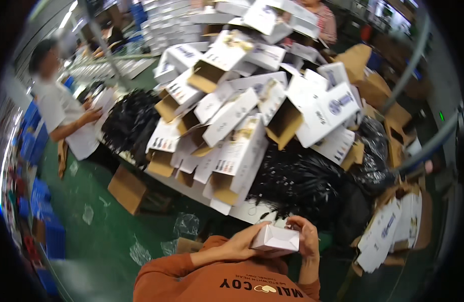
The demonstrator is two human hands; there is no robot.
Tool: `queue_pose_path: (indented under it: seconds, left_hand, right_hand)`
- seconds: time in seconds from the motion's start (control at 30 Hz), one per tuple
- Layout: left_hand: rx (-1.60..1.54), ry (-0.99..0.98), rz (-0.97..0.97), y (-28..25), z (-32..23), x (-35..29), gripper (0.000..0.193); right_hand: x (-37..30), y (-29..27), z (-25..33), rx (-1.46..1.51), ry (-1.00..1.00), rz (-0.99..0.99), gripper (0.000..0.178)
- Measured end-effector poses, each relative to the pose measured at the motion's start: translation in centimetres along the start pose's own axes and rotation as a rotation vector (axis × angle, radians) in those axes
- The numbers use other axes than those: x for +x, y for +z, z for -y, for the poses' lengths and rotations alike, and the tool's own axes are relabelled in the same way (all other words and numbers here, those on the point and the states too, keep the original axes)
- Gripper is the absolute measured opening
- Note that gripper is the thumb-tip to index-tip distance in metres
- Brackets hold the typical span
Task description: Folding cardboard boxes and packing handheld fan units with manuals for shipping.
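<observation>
A small white cardboard box [276, 238] is held close against my body, a plain end facing up. My left hand [246, 240] grips it from the left side, the fingers partly hidden behind it. On the right, my right hand [307, 237] is curled round the box's far right edge, its fingertips bent over the far side. Just beyond both hands lies the edge of a white table [252, 211]. A heap of black cords or straps [307, 181] covers the table there.
A high pile of open white printed boxes [237, 146] fills the table. Another black heap [131, 118] lies at left, where a co-worker in white [65, 110] handles a white box. Brown cartons [127, 190] and plastic bags [139, 251] lie on the green floor. Flattened boxes [388, 234] stand right.
</observation>
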State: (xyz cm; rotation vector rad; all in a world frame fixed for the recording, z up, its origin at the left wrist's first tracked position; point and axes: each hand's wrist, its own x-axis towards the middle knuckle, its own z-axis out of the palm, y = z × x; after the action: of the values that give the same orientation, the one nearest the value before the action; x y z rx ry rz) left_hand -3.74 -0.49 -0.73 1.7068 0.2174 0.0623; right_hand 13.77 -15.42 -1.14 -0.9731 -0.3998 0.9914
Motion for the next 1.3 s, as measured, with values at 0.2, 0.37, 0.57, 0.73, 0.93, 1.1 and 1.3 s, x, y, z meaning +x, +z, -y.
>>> queue_pose_path:
  seconds: [0.2, 0.37, 0.57, 0.73, 0.93, 1.1, 1.3]
  left_hand:
    - [0.797, 0.803, -0.613, -9.6, -18.8, 7.1, 0.075]
    - [1.62, 0.551, -0.861, -16.9, -26.5, 17.7, 0.074]
    - [0.845, 0.661, -0.209, -4.5, -22.0, 23.7, 0.032]
    - [0.074, 0.394, 0.456, 14.9, -12.9, 30.3, 0.021]
    - [0.277, 0.176, 0.298, 27.2, -4.6, 34.4, 0.03]
    - [0.048, 0.089, 0.179, 28.4, -5.3, 32.7, 0.04]
    - [-0.204, 0.246, 0.304, 19.0, -12.3, 27.8, 0.038]
  right_hand:
    - [-2.6, -2.1, 1.6, 0.096, -0.177, -0.162, 0.031]
    - [-5.1, -2.2, 5.3, -0.222, -0.337, -0.283, 0.022]
    - [-10.1, -10.2, 11.6, -1.034, -0.588, -1.237, 0.017]
    - [-14.5, -22.2, 15.3, -1.417, -0.361, -1.56, 0.024]
    - [-12.7, -23.9, 15.8, -1.455, -0.14, -1.499, 0.031]
    - [-13.0, -22.5, 15.6, -1.357, -0.101, -1.502, 0.031]
    - [-14.6, -14.6, 15.3, -0.364, -0.569, -1.115, 0.028]
